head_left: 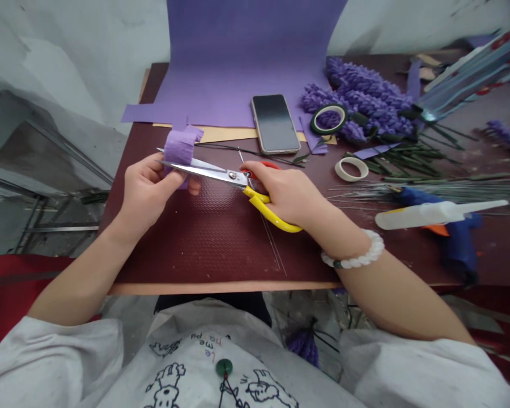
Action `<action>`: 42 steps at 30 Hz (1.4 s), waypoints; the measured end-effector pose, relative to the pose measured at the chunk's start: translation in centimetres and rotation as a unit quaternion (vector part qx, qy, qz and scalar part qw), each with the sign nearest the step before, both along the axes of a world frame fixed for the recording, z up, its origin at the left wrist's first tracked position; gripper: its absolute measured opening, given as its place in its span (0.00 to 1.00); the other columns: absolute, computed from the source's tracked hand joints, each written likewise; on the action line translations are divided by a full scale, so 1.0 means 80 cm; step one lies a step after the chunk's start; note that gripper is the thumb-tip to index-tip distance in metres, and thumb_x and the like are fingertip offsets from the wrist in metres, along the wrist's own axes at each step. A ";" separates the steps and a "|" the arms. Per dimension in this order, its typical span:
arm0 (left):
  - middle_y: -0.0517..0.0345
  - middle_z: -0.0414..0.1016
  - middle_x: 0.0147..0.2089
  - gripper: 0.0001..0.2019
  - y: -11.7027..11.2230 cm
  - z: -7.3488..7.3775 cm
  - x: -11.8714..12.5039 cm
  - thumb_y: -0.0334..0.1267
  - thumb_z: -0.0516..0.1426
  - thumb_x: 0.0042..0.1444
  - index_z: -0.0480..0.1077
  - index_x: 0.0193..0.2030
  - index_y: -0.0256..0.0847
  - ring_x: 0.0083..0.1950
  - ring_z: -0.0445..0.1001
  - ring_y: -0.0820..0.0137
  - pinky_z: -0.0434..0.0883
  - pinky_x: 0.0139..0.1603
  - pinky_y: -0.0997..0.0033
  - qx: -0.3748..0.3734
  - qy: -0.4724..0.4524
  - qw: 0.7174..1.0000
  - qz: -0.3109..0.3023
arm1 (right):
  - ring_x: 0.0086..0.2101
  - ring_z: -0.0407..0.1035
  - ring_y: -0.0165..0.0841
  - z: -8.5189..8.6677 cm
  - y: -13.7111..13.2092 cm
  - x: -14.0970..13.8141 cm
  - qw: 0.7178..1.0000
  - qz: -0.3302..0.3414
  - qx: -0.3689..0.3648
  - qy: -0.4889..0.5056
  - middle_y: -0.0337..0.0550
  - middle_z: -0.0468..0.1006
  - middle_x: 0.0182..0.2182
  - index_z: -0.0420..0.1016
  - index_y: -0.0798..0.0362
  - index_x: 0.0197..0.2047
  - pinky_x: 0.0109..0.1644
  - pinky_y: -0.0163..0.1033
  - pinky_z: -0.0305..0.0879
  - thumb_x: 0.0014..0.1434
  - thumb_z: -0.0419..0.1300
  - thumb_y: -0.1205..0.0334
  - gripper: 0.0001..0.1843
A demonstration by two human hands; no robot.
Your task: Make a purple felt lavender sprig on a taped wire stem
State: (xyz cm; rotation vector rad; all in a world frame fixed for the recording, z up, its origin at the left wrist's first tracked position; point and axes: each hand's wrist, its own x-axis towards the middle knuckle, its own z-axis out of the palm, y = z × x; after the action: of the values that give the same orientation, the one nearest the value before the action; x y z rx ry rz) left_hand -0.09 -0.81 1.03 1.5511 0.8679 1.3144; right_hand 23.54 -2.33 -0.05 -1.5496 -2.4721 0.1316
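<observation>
Pale purple crinkled paper strip (179, 147) was pinched in the left hand (147, 187), held over the left part of the dark red textured table (204, 249). Long silver scissors with yellow and red handles (215, 172) were gripped in the right hand (295, 195); strip was set between the parted blades. Left fingertips were partly hidden by the strip, right fingers mostly by the handles and the back of the hand. Depth of any cut couldn't be told.

Writing: small letters on the white printed shirt (195, 331); "Le" was made out, rest unclear.

Wide purple sheet (246, 56) was cut off at the far side, its near edge partly covered by the dark-screened smartphone (276, 124). Blue glue gun (457, 249), right, was partly hidden by the white plastic bottle (420, 216). Blue see-through wrapping (480, 71), far right, was cut off by the frame.
</observation>
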 end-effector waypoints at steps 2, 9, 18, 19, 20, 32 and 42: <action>0.61 0.75 0.24 0.01 0.001 -0.002 0.000 0.32 0.62 0.51 0.75 0.29 0.38 0.25 0.74 0.73 0.74 0.31 0.70 -0.008 -0.005 1.000 0.006 | 0.29 0.71 0.41 0.000 0.000 0.001 1.000 0.002 -0.002 0.005 0.51 0.79 0.37 0.65 0.55 0.57 0.30 0.39 0.53 0.60 0.46 0.48 0.28; 0.60 0.75 0.23 0.03 0.001 -0.002 0.001 0.34 0.64 0.49 0.75 0.29 0.39 0.24 0.74 0.71 0.75 0.30 0.67 -0.045 -0.013 0.999 0.025 | 0.36 0.72 0.42 0.002 0.000 0.004 0.999 0.030 -0.021 0.039 0.50 0.78 0.40 0.63 0.55 0.58 0.34 0.40 0.58 0.62 0.45 0.48 0.27; 0.59 0.76 0.24 0.02 -0.004 0.003 0.004 0.33 0.62 0.50 0.76 0.29 0.38 0.24 0.74 0.71 0.76 0.30 0.68 -0.040 -0.001 0.999 0.026 | 0.29 0.70 0.40 -0.002 0.000 -0.001 1.000 -0.011 0.015 -0.020 0.50 0.79 0.37 0.66 0.55 0.57 0.29 0.38 0.51 0.59 0.47 0.49 0.28; 0.59 0.76 0.24 0.02 -0.004 0.004 0.005 0.33 0.62 0.50 0.76 0.29 0.38 0.24 0.74 0.72 0.76 0.31 0.68 -0.042 -0.002 0.999 0.028 | 0.28 0.70 0.40 -0.002 0.000 -0.001 0.999 -0.015 0.018 -0.025 0.50 0.79 0.36 0.66 0.55 0.57 0.28 0.38 0.50 0.58 0.47 0.49 0.28; 0.59 0.76 0.24 0.02 -0.005 0.004 0.005 0.33 0.62 0.50 0.76 0.29 0.37 0.24 0.75 0.72 0.76 0.31 0.68 -0.043 -0.003 0.999 0.030 | 0.28 0.70 0.39 -0.003 0.001 -0.002 0.999 -0.019 0.023 -0.028 0.49 0.80 0.36 0.67 0.55 0.56 0.28 0.38 0.50 0.58 0.48 0.49 0.28; 0.62 0.74 0.23 0.03 0.000 -0.004 0.003 0.34 0.60 0.52 0.72 0.31 0.37 0.23 0.72 0.74 0.72 0.29 0.71 -0.033 -0.018 0.999 0.031 | 0.39 0.71 0.44 -0.002 0.003 0.004 1.000 0.021 0.004 0.018 0.52 0.78 0.43 0.64 0.57 0.59 0.39 0.42 0.61 0.60 0.48 0.51 0.27; 0.60 0.75 0.24 0.03 -0.002 0.000 0.003 0.35 0.62 0.50 0.74 0.30 0.38 0.25 0.73 0.72 0.72 0.31 0.69 -0.030 -0.011 0.999 0.027 | 0.47 0.67 0.47 0.002 0.000 0.008 0.998 0.044 -0.035 0.041 0.57 0.73 0.52 0.59 0.59 0.63 0.51 0.49 0.62 0.62 0.47 0.50 0.31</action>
State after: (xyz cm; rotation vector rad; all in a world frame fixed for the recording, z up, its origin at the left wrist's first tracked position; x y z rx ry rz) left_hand 0.18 -0.99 1.04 1.4738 0.9313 1.3298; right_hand 24.14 -2.31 0.12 -1.4326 -2.4963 0.2921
